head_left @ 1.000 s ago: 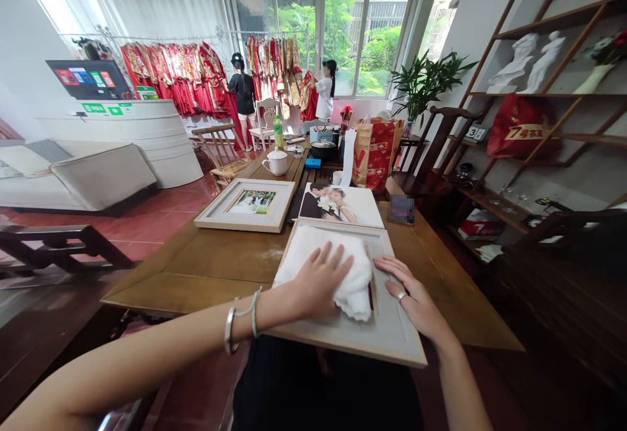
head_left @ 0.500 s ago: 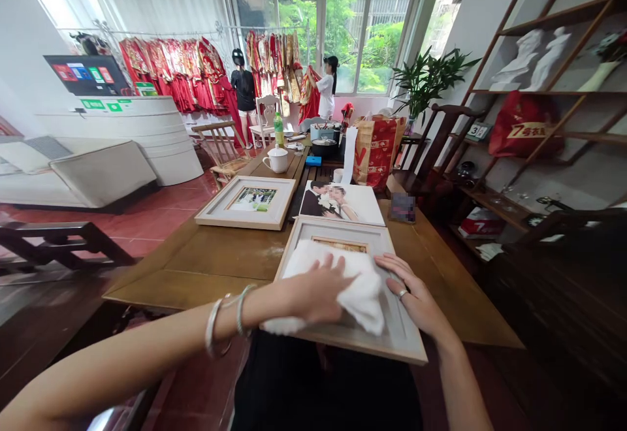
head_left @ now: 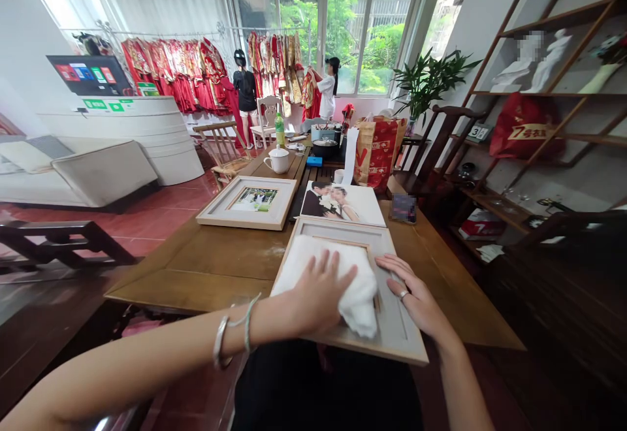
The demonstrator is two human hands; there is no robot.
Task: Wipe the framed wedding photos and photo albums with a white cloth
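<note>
A light wooden picture frame [head_left: 409,343] with a pale grey mat lies in front of me, its near edge over the table's edge. On its glass rests a folded white cloth [head_left: 360,310]. My left hand [head_left: 321,290] presses flat on the cloth, fingers spread. The cloth and hand hide most of the frame's middle. Along the frame's right side lies my right hand [head_left: 411,290], fingers stretched out, a ring on one of them. Touching the frame's far edge is a large wedding photo print [head_left: 362,204]. A second picture frame [head_left: 289,214] with a photo lies to the left.
On the wooden table [head_left: 210,264] stand a white lidded cup [head_left: 279,161], a green bottle [head_left: 279,132], a dark pot [head_left: 326,148] and a red paper bag [head_left: 375,153]. A small dark box [head_left: 403,209] sits right of the print. Two people are beside hanging red garments [head_left: 174,72].
My left hand has turned and slid slightly over the glass, taking the cloth along. The cloth's lower left part has shifted up. My right hand stays in place.
</note>
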